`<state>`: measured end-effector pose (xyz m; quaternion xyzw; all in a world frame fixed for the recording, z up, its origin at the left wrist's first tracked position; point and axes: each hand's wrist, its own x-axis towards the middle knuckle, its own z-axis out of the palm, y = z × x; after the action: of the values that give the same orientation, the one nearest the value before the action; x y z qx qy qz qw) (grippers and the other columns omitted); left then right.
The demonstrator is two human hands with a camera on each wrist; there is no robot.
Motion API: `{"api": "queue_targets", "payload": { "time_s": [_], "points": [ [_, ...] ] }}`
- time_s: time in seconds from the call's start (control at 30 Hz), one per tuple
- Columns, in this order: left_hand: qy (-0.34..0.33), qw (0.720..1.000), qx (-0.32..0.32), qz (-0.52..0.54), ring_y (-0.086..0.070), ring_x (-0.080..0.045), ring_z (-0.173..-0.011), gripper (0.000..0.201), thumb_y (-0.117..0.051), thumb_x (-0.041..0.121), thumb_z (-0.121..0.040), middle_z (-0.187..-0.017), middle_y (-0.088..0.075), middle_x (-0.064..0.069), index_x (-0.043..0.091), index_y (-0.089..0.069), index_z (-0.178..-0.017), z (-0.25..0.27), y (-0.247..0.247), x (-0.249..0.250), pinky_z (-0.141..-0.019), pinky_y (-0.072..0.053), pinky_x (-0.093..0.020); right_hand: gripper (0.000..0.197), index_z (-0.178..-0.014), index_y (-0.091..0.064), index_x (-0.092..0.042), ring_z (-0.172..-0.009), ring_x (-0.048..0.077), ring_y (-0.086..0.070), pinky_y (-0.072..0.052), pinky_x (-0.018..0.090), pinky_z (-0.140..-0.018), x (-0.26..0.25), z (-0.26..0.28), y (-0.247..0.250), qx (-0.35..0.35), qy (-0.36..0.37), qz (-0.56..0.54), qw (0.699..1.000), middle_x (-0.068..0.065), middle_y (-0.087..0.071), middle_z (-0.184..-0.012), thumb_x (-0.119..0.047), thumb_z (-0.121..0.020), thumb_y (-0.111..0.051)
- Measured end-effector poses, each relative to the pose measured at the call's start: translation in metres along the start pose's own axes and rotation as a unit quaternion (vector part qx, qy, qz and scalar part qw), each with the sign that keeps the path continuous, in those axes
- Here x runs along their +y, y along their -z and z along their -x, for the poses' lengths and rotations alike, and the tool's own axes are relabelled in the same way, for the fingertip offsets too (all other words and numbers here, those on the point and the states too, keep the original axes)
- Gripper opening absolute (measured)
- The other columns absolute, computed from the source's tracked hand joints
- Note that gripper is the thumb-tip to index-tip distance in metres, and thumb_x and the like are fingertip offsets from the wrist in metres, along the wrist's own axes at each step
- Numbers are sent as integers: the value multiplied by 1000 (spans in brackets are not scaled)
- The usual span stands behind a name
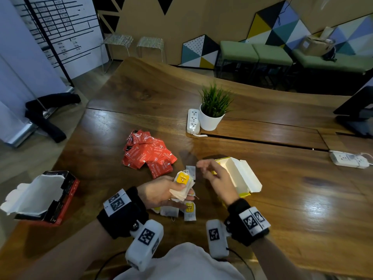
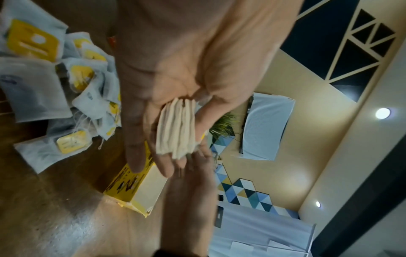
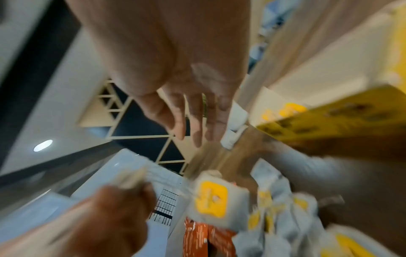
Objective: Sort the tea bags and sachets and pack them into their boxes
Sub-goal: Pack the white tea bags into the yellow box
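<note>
My left hand point(image 1: 161, 191) lies palm up and holds a stack of white tea bags point(image 1: 182, 185) with yellow tags, thumb pressed on top; the left wrist view shows the stack point(image 2: 177, 128) edge-on between thumb and fingers. My right hand point(image 1: 212, 172) hovers empty just right of the stack, fingers relaxed and spread point(image 3: 193, 121). Right behind it stands the open yellow box point(image 1: 238, 178). More loose yellow-tagged tea bags point(image 1: 189, 211) lie on the table under my left hand. A pile of red sachets point(image 1: 149, 156) sits further back. The open red-and-black box point(image 1: 46, 199) stands at the left.
The wooden table point(image 1: 302, 199) carries a potted plant point(image 1: 214, 110) and a white power strip point(image 1: 193, 121) at the back, another power strip point(image 1: 349, 159) at the right, and a monitor stand point(image 1: 357, 116) at the far right.
</note>
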<state>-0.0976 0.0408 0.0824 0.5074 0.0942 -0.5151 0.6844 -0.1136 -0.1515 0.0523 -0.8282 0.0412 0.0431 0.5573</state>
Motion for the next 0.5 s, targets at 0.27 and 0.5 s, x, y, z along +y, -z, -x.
{"api": "queue_targets", "payload": {
  "time_s": [0.27,0.5],
  "points": [
    [19,988,-113,-101,-66,-22,-99,29,-49,8,-91,-108,-67,-12,4,-59,-117,30,11,25,-83,-56,-34,58,-108,-63,-13,-78,18,-63,-54,30,-73,25,-2,-38,-268,-300,-328,855,5,-65,-84,-59,-93,-32],
    [57,986,-80,-137,-65,-20,-97,40,-72,20,-74,-104,-66,-10,5,-63,-110,28,41,8,-82,-55,-31,29,-113,-63,-7,-77,11,-66,-53,16,-60,14,-12,-2,-194,-292,-340,872,7,-65,-107,-22,-93,-50]
  ]
}}
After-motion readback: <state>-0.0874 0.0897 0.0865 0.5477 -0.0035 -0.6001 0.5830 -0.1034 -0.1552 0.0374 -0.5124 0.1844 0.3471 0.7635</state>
